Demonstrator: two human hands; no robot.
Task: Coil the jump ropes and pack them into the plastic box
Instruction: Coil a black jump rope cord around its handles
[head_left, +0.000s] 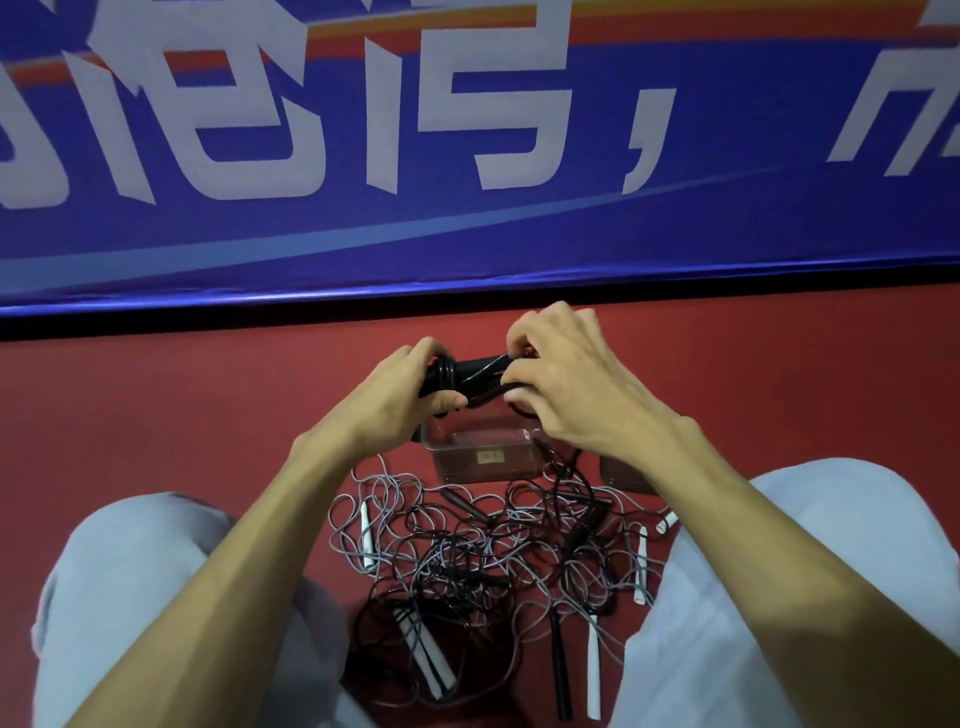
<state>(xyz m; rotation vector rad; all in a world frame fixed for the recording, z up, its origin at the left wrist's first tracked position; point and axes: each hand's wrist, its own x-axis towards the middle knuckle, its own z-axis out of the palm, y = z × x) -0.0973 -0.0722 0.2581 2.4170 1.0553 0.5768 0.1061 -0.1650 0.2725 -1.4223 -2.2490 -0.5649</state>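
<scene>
Plastic box (480, 457) is partly hidden behind both wrists; its contents can't be made out. Left hand (402, 387) grips the black coiled rope (470, 376) at one end, right hand (563, 376) pinches what looks like the other end, held just above the box. Tangled ropes (478, 545) lie on the red floor (182, 405) between the knees.

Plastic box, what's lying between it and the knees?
In the head view, a tangled pile of jump ropes, grey and black, lies on the floor between the plastic box and the knees.
</scene>
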